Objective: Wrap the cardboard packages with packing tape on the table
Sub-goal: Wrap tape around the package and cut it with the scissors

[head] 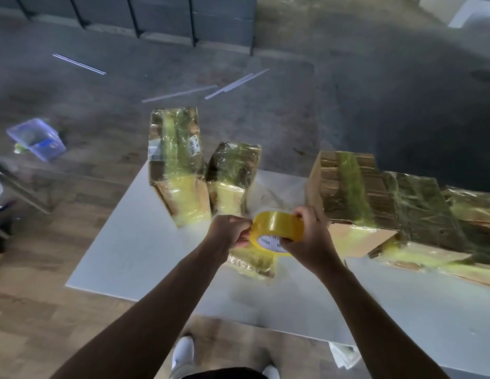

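Nearest you, a white shoe [183,351] stands on the wood floor [33,310] below the desk's near edge. Over the white desk [134,242] your hands are close together, both on the yellow tape roll [276,225], which you hold up off the surface. Your right hand [311,236] grips the roll, fingers curled over its top and thumb under its lower rim. Your left hand [229,232] pinches at the roll's left rim; it may have the loose end of the tape, but blur hides that.

Right beneath the roll a flat package [254,262] lies on the desk, glossy with tape. Just behind your hands stand two upright taped bundles side by side: the tall package [176,165] on the left and the short package [233,173] beside it. To the right, the big packages [419,209] lie in a row, banded with tape, running off the frame's edge.

Past the desk, on the floor to the left, sits a clear plastic bin [37,138]. Farther out, pale strips [235,83] lie scattered on the grey floor, and dark racks [161,15] line the back.
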{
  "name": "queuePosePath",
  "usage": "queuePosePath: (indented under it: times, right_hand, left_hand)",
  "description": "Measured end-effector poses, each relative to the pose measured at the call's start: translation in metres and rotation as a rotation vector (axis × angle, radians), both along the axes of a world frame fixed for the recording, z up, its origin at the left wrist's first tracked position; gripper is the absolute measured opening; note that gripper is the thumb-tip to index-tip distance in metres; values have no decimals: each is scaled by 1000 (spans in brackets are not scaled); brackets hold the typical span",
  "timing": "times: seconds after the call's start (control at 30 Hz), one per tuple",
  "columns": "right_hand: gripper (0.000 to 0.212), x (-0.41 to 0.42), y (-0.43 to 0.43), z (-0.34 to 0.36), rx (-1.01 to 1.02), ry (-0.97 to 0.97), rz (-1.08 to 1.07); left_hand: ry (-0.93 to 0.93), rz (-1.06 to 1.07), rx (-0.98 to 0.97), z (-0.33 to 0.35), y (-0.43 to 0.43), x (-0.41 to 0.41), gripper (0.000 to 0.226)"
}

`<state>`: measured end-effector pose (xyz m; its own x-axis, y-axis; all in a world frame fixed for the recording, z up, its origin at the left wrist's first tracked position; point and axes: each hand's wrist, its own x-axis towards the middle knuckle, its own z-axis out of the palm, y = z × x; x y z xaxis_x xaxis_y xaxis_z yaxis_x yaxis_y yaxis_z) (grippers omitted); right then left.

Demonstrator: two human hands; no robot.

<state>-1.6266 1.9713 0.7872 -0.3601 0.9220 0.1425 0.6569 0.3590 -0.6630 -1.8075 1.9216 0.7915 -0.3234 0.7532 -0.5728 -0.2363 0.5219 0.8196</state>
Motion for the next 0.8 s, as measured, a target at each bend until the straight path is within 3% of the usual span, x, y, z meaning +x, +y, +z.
queuePosePath:
  times: [0.17, 0.37, 0.53, 0.8]
  right_hand:
    - [49, -13, 5, 5, -63, -23, 143]
    - [51, -24, 8, 16, 26, -104, 222]
    - [51, -31, 9, 19, 48, -145, 247]
    - [54, -39, 9, 38, 65, -314, 313]
  left_hand:
    - [-142, 34, -60, -7, -2, -23, 12]
    - [-135, 46, -102, -7, -2, -41, 8]
    - [45, 114, -16, -10, 0, -43, 9]
    - [98, 148, -17, -15, 2, -43, 16]
